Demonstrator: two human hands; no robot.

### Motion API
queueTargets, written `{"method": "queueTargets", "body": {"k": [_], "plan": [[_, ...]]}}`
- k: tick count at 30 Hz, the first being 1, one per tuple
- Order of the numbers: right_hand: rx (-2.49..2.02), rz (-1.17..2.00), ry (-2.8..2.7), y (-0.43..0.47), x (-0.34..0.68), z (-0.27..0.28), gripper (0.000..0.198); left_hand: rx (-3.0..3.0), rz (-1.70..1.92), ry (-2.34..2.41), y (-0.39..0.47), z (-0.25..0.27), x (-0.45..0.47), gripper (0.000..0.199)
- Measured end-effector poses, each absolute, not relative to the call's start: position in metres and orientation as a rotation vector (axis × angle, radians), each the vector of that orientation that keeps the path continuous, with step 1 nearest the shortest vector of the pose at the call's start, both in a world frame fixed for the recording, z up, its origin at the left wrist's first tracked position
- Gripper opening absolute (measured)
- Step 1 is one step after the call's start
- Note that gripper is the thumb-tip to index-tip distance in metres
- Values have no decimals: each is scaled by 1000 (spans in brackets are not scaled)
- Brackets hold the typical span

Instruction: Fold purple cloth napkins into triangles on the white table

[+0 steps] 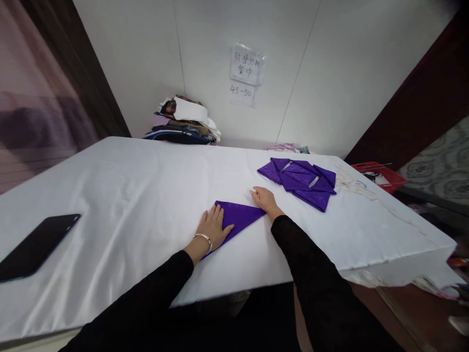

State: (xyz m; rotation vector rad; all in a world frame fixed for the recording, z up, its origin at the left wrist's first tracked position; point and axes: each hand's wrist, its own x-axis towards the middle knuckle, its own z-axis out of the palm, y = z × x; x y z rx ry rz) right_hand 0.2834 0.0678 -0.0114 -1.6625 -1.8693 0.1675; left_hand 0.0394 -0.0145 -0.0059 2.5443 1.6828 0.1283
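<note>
A purple napkin (239, 215), folded to a triangle, lies on the white-covered table in front of me. My left hand (214, 227) rests flat on its left part, fingers spread, with a silvery bracelet at the wrist. The left hand and wrist hide some of the napkin's left edge. My right hand (264, 199) is beside the napkin's right tip, its fingers curled together with no cloth visible in them. The wrist and heel of that hand touch or cover the tip; which of the two I cannot tell.
Several folded purple napkins (306, 178) overlap at the back right. A dark phone or tablet (36, 247) lies at the left. Folded clothes (185, 122) are piled by the wall beneath handwritten paper signs (246, 66). A red basket (394, 181) stands beyond the white tablecloth's (146, 195) right edge.
</note>
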Motion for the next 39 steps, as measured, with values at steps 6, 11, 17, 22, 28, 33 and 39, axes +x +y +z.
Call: {"method": "queueTargets", "body": {"k": [6, 11, 17, 22, 28, 33, 39], "plan": [[-1703, 311, -1461, 61, 310, 6, 56, 2543, 107, 1686, -15, -5, 40, 75], [-1408, 265, -1822, 14, 269, 13, 41, 2548, 148, 1678, -13, -9, 39, 75], [-1183, 382, -2515, -12, 197, 11, 56, 2508, 105, 1646, -13, -8, 40, 69], [-1358, 402, -2627, 4, 191, 5, 69, 2474, 163, 1572, -13, -7, 37, 71], [-1388, 301, -2669, 8, 194, -5, 72, 2435, 226, 1626, -26, -9, -9, 63], [-1411, 307, -2680, 8, 195, -7, 75, 2231, 382, 1840, -51, -7, -67, 49], [-1399, 274, -2681, 8, 196, -9, 73, 2090, 830, 1731, -94, -8, -78, 28]]}}
